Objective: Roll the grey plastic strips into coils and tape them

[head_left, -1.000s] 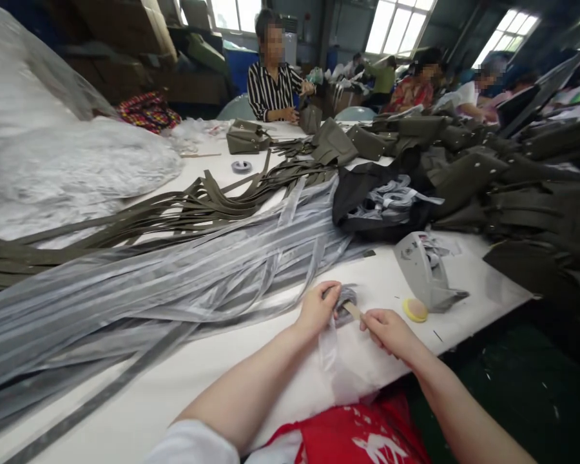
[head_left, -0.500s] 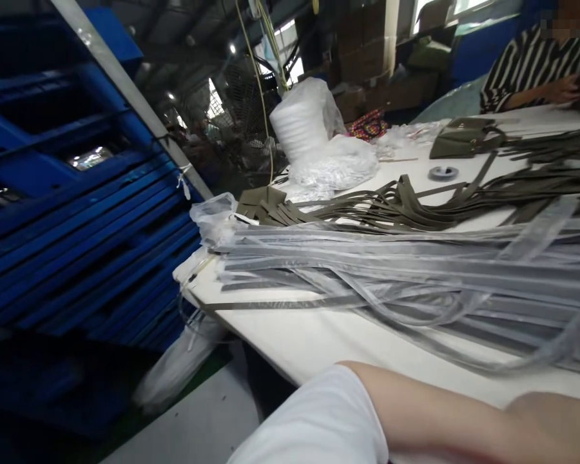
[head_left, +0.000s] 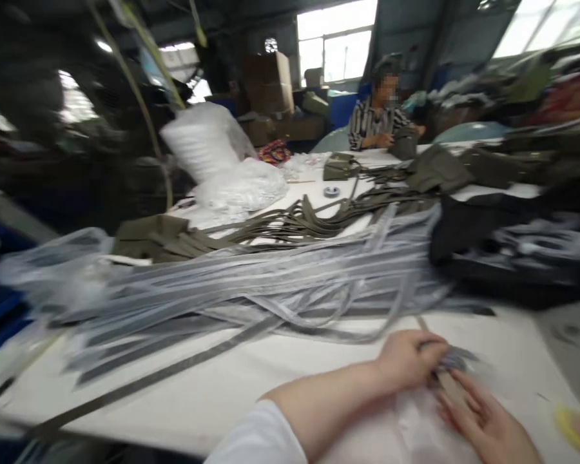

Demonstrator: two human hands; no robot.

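Note:
At the lower right of the head view my left hand (head_left: 408, 361) and my right hand (head_left: 493, 419) are close together just over the white table (head_left: 290, 367). Both are closed on a grey-brown strap (head_left: 453, 388), with a bunched greyish, plastic-like bit at the left fingertips. Blur hides its exact shape. Beyond my left forearm lies a wide heap of grey straps in clear plastic sleeves (head_left: 251, 277). One long dark strap (head_left: 169, 372) trails from it toward the table's left front edge.
Olive straps (head_left: 290, 222) lie behind the heap. A wrapped white roll (head_left: 198, 142) stands at the back left. A black bag (head_left: 507, 251) with pale rings sits on the right. Across the table, a person in a striped top (head_left: 367, 125) handles olive material. A yellow ring (head_left: 577, 432) is at the lower right.
The view has swung right, bringing both hands and the black bag into sight. The blue racks have mostly left the picture on the left.

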